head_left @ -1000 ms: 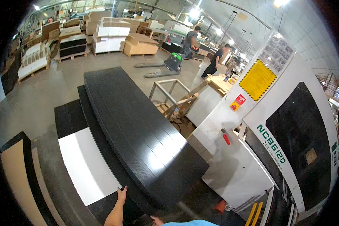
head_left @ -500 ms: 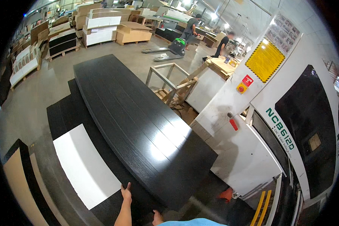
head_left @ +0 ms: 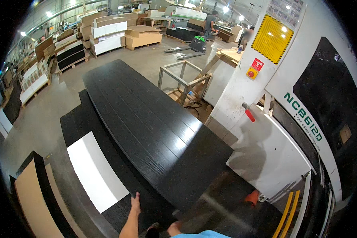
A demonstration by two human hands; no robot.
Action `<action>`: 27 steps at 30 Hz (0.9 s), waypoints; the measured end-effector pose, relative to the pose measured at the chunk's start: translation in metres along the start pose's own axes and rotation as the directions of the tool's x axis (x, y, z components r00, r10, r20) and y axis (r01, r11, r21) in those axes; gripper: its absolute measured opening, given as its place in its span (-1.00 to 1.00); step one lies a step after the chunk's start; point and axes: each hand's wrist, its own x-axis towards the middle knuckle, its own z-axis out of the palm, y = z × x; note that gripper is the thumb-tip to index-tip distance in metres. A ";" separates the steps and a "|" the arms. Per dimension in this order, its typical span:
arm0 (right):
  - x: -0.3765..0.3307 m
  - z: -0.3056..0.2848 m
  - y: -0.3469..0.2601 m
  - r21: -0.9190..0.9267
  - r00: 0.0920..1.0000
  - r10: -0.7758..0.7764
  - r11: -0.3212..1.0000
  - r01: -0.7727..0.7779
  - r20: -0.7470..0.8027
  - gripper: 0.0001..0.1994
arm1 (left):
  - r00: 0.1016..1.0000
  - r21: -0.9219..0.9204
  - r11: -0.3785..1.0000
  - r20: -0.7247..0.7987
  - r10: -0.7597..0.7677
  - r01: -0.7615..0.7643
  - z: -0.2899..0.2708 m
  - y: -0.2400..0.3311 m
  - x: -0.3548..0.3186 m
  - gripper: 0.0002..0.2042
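Observation:
A long black panel (head_left: 146,123) with fine lengthwise lines lies in front of me. Below its left side are more black boards (head_left: 73,123), stepped out from under it. On these rests a white rectangular sheet (head_left: 97,170). My left hand (head_left: 135,204) is beside the sheet's near right corner, closed at the edge of a black board, its thumb pointing away from me; part of its fingers is hidden. At the bottom edge, my right hand (head_left: 174,228) is close to the long panel's near end. Its fingers are too hidden and blurred to read.
To the right stands a large white machine (head_left: 261,158) with a dark window, a red button (head_left: 251,73) and yellow bars (head_left: 286,214). A metal-framed cart (head_left: 182,81) stands beyond the panel. Brown-topped boards (head_left: 35,190) lie at left. Farther off are a pallet truck (head_left: 196,45), a person (head_left: 209,24) and stacked boards.
The view has swung, so the machine and boards sit differently in the picture. My left hand stays near the sheet's corner, its thumb and fingers closer together. My right hand shows slightly farther right.

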 end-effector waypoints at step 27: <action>-0.015 -0.162 -0.173 -0.167 0.901 -0.434 0.888 0.429 0.006 -0.58 | 0.965 -0.386 0.916 0.261 -0.003 0.107 -0.055 0.173 0.130 -0.06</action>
